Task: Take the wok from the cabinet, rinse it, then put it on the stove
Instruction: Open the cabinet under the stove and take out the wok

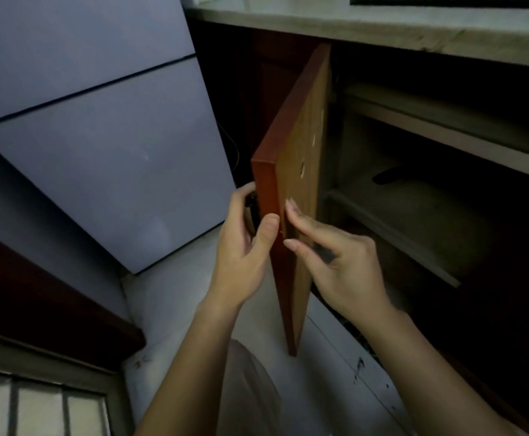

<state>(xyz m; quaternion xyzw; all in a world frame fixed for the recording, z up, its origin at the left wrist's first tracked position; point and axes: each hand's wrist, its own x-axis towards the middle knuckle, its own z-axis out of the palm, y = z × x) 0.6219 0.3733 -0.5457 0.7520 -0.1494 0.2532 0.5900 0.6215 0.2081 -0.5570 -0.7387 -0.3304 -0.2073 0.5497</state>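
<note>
A reddish-brown cabinet door (300, 146) stands swung open, edge-on to me. My left hand (244, 247) grips its outer edge, fingers wrapped around the handle on the far face and thumb on the edge. My right hand (335, 262) touches the door's pale inner face with its fingers spread, holding nothing. Inside the dark cabinet (445, 215) a black handle-like shape (389, 176) lies on a shelf; I cannot tell whether it belongs to the wok. The wok's body is not visible.
A pale stone countertop (382, 23) runs above the cabinet, with a black stove edge (445, 0) at the top right. A large grey-blue appliance (99, 136) stands to the left. The floor (319, 372) is light tile. A dark wooden panel (36, 303) sits at the lower left.
</note>
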